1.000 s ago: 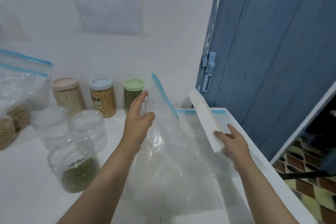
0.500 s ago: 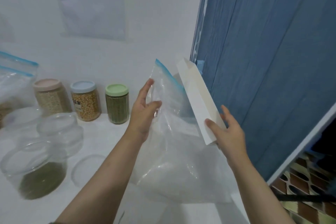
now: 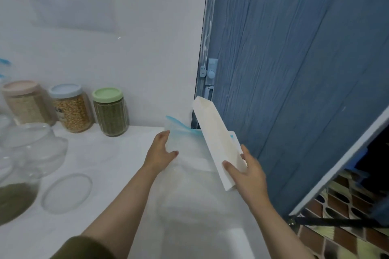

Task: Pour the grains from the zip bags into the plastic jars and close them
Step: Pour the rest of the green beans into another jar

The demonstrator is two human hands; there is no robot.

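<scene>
An empty clear zip bag point(image 3: 189, 176) with a blue seal lies on the white table point(image 3: 109, 153) near its right edge. My left hand point(image 3: 161, 152) rests on the bag's upper part with fingers nearly straight. My right hand point(image 3: 246, 171) grips the lower end of a long white block point(image 3: 216, 143), which leans tilted over the bag's right side. An open clear jar point(image 3: 14, 193) with green grains in its bottom stands at the far left. Its clear lid point(image 3: 67, 192) lies flat on the table beside it.
Three closed jars stand by the wall: pink lid point(image 3: 23, 101), blue lid point(image 3: 69, 109), green lid point(image 3: 110, 111). Empty clear jars point(image 3: 35, 147) sit at the left. A blue door point(image 3: 294, 69) rises close on the right, past the table's edge.
The bag has come down from held up to lying on the table, with my left hand on it. My right hand lowered the white block with it.
</scene>
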